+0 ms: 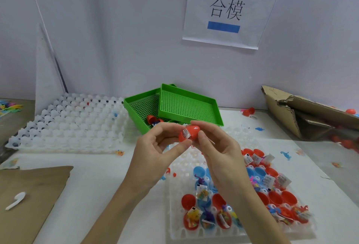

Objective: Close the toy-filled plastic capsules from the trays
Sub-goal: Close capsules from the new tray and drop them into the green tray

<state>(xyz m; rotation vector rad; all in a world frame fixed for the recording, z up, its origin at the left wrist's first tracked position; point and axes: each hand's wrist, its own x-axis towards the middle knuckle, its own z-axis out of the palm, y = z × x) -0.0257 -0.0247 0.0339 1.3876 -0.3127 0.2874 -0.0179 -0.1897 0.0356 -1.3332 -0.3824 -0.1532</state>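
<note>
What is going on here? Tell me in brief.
A person holds one red capsule between both hands, left hand and right hand pinching it above the white tray. That tray holds open red and blue capsule halves with small toys and paper slips. Two green mesh trays sit behind, near the wall.

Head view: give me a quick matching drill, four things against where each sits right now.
Things:
1. red plastic capsule with paper slip
2. green perforated plastic trays
3. small white plastic spoon
4. torn brown cardboard box

Places:
A. far right, by the wall
B. pinched between left hand and right hand
C. on brown cardboard sheet, near left
D. centre back, stacked askew

Pairs: 1-B, 2-D, 3-C, 4-A
</note>
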